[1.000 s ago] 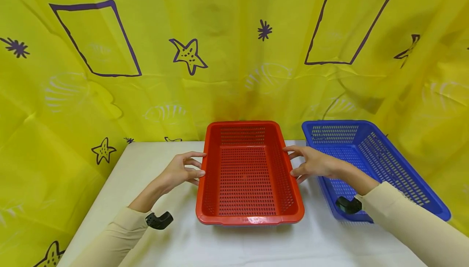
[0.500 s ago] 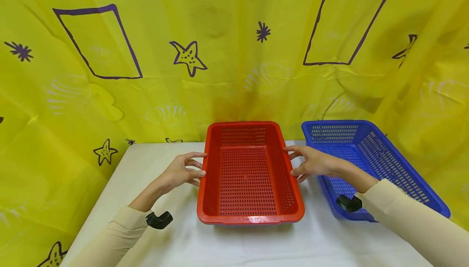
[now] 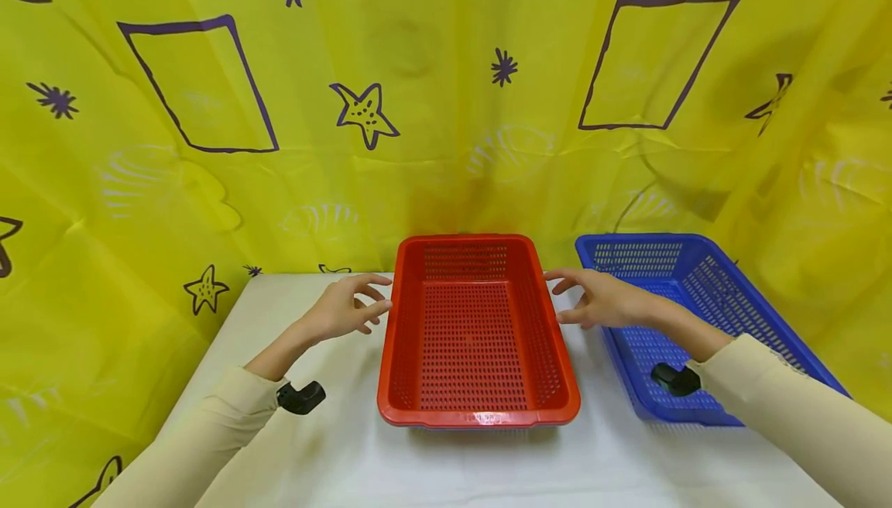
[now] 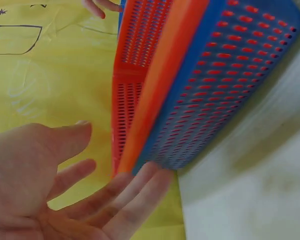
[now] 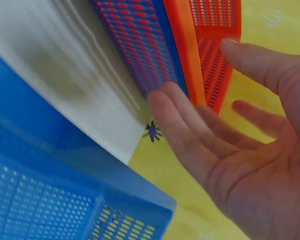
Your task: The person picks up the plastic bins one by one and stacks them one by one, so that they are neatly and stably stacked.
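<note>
A red perforated basket point(image 3: 481, 417) stands in the middle of the white table point(image 3: 446, 469). The wrist views show it nested inside a blue basket point(image 4: 225, 85) of the same shape. My left hand point(image 3: 348, 308) hovers just left of the red rim with fingers spread, holding nothing; the left wrist view shows its open palm point(image 4: 65, 200) beside the rim point(image 4: 160, 85). Just right of the basket, my right hand point(image 3: 599, 300) is likewise open and apart from it, palm point(image 5: 250, 150) facing the rim point(image 5: 185, 45).
A second blue basket point(image 3: 641, 238) stands to the right of the red one, under my right forearm, also seen as the blue basket point(image 5: 50, 200) in the right wrist view. A yellow patterned curtain point(image 3: 209, 183) closes off the back and sides.
Both hands have let go of the red basket's side rims and lifted slightly away, fingers straightening. The basket has stayed in place.
</note>
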Action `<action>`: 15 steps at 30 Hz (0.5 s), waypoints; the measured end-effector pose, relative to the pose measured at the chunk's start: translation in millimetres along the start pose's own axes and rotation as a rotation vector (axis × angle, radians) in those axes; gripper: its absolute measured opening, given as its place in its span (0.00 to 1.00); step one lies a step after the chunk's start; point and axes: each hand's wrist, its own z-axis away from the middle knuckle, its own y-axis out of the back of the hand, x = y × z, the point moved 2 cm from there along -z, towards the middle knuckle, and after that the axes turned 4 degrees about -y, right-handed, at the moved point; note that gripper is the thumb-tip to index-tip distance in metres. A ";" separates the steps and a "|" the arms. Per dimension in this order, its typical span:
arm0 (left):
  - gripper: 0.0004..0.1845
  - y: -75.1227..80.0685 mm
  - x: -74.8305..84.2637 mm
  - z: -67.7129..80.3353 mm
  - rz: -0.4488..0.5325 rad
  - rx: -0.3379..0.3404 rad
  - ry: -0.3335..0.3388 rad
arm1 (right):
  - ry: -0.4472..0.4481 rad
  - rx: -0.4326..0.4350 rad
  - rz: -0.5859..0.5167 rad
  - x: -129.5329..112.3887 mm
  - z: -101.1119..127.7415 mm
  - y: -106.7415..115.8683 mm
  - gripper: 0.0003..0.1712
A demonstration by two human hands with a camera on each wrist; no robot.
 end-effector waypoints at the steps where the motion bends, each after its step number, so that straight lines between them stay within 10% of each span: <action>1: 0.24 1.3 2.4 -1.8 -0.040 0.031 -0.024 | 0.033 0.033 0.047 -0.3 0.2 1.9 0.40; 7: 0.23 0.1 18.9 -13.2 -0.201 0.183 -0.114 | 0.216 0.240 0.270 -1.2 1.3 13.6 0.31; 15: 0.24 -14.2 52.6 -38.3 -0.180 0.264 -0.192 | 0.287 0.433 0.372 6.1 8.0 36.3 0.27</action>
